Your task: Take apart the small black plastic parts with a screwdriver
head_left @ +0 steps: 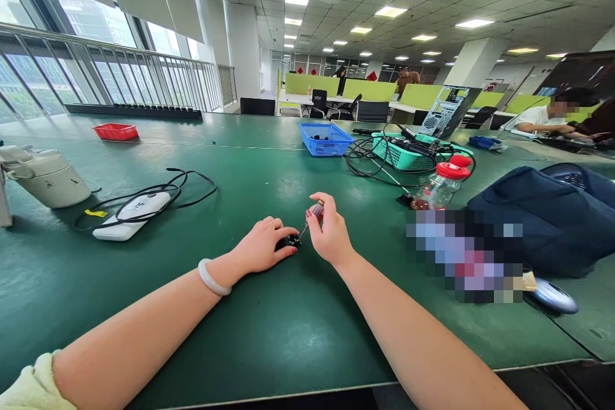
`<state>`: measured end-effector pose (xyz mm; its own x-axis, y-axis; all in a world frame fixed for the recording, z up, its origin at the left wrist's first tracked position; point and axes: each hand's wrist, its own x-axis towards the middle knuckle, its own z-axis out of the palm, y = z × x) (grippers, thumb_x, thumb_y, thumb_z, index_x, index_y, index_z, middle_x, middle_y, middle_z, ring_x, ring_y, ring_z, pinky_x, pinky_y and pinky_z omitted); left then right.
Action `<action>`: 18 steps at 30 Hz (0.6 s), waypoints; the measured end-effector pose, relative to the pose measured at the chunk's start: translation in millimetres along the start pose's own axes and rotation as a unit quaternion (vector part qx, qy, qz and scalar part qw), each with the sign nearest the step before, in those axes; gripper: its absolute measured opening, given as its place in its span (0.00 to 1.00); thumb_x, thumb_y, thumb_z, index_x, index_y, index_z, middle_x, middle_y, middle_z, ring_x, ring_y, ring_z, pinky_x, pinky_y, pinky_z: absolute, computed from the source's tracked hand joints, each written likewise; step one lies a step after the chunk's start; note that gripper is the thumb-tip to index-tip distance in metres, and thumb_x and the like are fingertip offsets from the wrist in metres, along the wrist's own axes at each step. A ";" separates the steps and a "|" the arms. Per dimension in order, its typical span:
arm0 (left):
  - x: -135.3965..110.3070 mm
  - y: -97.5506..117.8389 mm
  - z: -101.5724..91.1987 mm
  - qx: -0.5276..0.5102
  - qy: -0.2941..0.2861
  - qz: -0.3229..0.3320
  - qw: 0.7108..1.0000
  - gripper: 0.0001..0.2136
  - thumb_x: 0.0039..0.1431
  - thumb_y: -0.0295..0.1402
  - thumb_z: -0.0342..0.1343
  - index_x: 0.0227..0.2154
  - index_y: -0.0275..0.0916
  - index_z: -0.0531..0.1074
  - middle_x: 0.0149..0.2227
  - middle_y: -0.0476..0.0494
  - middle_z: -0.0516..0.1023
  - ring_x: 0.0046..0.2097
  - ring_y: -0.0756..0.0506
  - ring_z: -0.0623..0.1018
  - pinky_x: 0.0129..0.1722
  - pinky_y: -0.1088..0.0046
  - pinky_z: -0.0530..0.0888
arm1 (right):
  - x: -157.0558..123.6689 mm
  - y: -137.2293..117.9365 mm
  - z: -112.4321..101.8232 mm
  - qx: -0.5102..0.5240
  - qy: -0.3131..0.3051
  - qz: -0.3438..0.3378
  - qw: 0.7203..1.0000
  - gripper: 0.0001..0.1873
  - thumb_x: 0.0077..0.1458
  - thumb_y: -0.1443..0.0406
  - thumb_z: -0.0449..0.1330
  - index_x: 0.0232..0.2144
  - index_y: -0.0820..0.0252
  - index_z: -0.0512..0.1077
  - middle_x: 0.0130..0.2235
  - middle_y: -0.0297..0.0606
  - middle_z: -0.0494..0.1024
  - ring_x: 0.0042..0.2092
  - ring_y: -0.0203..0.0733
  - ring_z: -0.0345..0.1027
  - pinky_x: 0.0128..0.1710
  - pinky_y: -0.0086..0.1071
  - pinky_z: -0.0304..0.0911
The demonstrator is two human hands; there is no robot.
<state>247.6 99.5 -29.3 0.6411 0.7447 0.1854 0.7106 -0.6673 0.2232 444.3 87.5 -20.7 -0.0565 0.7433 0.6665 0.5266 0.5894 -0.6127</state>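
My left hand (264,245) rests on the green table, its thumb and fingers closed round a small black part (293,240) with shiny metal bits. What kind of part it is cannot be made out. Slightly to the right, my right hand (329,230) grips a small screwdriver (317,209) by its handle. The tool is tilted, its thin shaft running down to the left, and its tip meets or nearly meets the black part. My fingers hide some of the handle and the part's left side.
Around the green table (216,339) stand a blue basket (325,141), a teal basket (403,152) of cables, a red tray (116,132), a white power bank (134,214) with a cable, a red-lidded jar (439,186), a dark bag (542,218) and a mouse (552,295). A person sits far right.
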 end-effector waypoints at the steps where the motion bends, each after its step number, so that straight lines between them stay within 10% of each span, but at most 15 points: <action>1: 0.2 -0.6 0.3 -0.003 0.003 -0.002 1.000 0.19 0.67 0.47 0.52 0.55 0.46 0.75 0.40 0.41 0.73 0.44 0.40 0.72 0.50 0.57 0.71 | -0.3 0.0 0.3 0.003 -0.004 -0.001 1.000 0.13 0.64 0.63 0.50 0.51 0.54 0.60 0.31 0.34 0.76 0.29 0.41 0.72 0.31 0.34 0.66; 18: -10.2 -14.5 5.5 -0.110 0.051 -0.063 0.991 0.13 0.60 0.46 0.60 0.37 0.41 0.73 0.42 0.41 0.78 0.51 0.38 0.75 0.53 0.56 0.75 | 2.4 9.1 -5.8 0.024 0.021 0.018 0.999 0.14 0.63 0.63 0.51 0.51 0.54 0.61 0.30 0.33 0.76 0.29 0.42 0.73 0.31 0.35 0.66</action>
<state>232.4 101.5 -39.6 0.5105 0.8268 0.2362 0.6957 -0.5586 0.4516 453.9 92.9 -22.3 -0.0019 0.7516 0.6596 0.4855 0.5773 -0.6565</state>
